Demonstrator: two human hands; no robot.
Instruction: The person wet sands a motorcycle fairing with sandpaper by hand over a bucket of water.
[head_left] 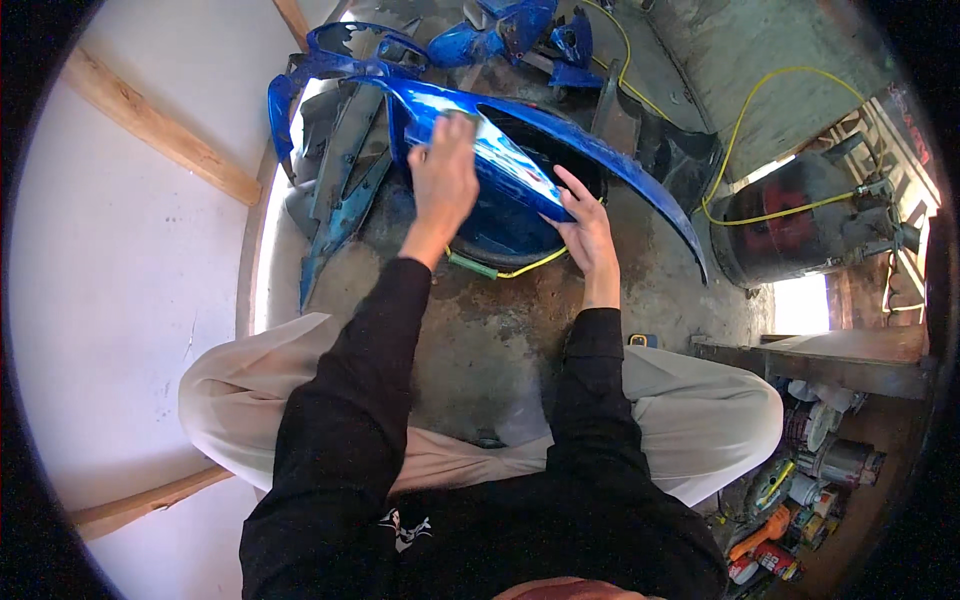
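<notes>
A glossy blue plastic fairing panel [520,165], long and curved, lies slanted over a dark round bucket [480,252]. My left hand [445,180] presses on the panel's upper left part, fingers held together and bent. Something small and pale shows by those fingertips, too hidden to name. At the panel's lower right end, my right hand [588,228] grips the edge, with the thumb beneath and the fingers raised along it. The panel's thin arm curves away to the right, past my right hand. The bucket's handle, with a green grip [472,265], hangs at its near side.
More blue panels [490,35] and dark plastic pieces [345,140] lie around on the concrete floor. A black tank [785,215] with a yellow hose [740,110] stands at right. Cans and tools [790,500] fill a lower-right shelf. A white wall [120,270] borders the left.
</notes>
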